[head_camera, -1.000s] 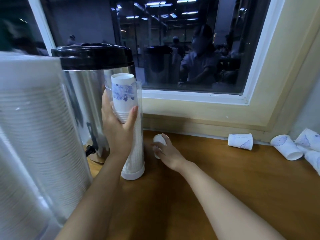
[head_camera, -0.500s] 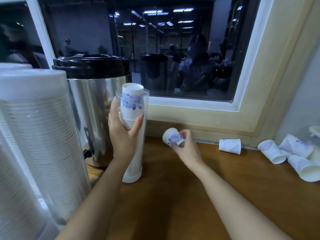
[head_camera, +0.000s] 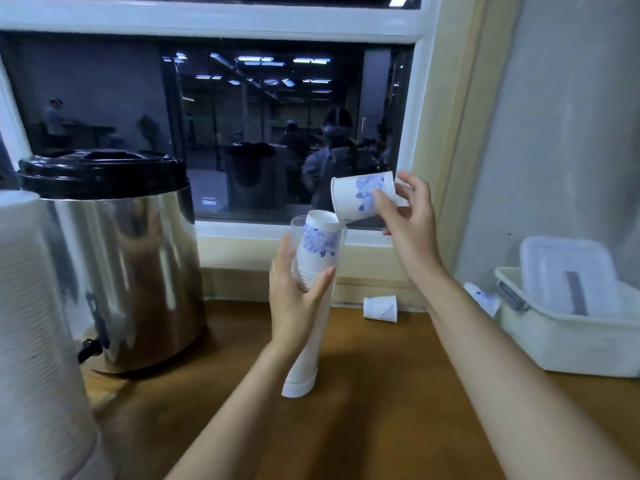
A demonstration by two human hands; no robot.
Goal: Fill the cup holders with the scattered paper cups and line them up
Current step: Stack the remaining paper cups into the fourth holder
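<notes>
Your right hand is raised in front of the window, thumb curled across the printed side of a paper cup and the fingers wrapped behind its base, so the cup is pinched firmly between them. That cup lies tipped nearly on its side with its mouth facing left, and its lower rim sits right at the rim of the topmost cup in the stack of cups; whether the two rims touch cannot be told. Your left hand grips the clear cup holder round its upper part, fingers on the left side and thumb on the right, and the stack pokes out of the open top. The holder leans to the right, with its white base on the wooden counter. Behind your right forearm a loose cup lies on its side near the wall, and a second loose cup shows only in part beside a white plastic bin with a clear lid resting in it. To the left stands a steel urn with a black top, and at the far left edge a blurred white ribbed stack.
</notes>
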